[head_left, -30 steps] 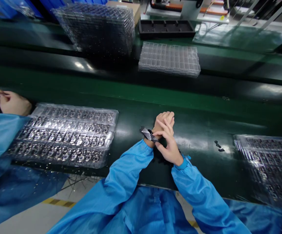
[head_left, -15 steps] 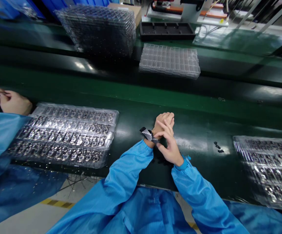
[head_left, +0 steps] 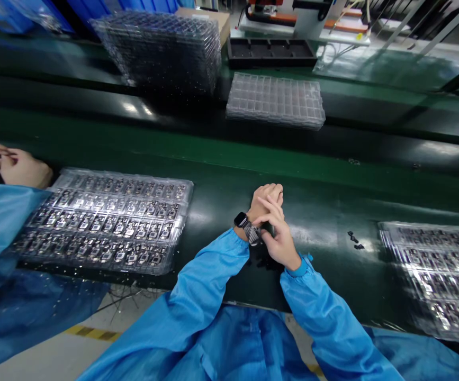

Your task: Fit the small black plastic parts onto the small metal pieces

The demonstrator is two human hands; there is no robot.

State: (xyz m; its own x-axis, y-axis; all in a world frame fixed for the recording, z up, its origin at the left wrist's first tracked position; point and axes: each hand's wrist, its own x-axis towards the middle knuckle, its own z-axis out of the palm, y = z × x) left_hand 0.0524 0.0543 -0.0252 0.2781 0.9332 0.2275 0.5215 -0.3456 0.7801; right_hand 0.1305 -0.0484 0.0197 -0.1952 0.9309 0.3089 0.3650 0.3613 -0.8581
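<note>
The striped strap (head_left: 252,233) lies at the left wrist (head_left: 254,210), beside the watch (head_left: 241,219). The right hand (head_left: 280,239) has its grip slightly parted there, hold unclear; a weak pinch could let it slip. The left hand (head_left: 268,197) curls, contents hidden.

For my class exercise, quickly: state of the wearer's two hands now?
Left hand: looks closed; anything inside is hidden.
Right hand: touching the striped strap; firm grip can't be told.
</note>
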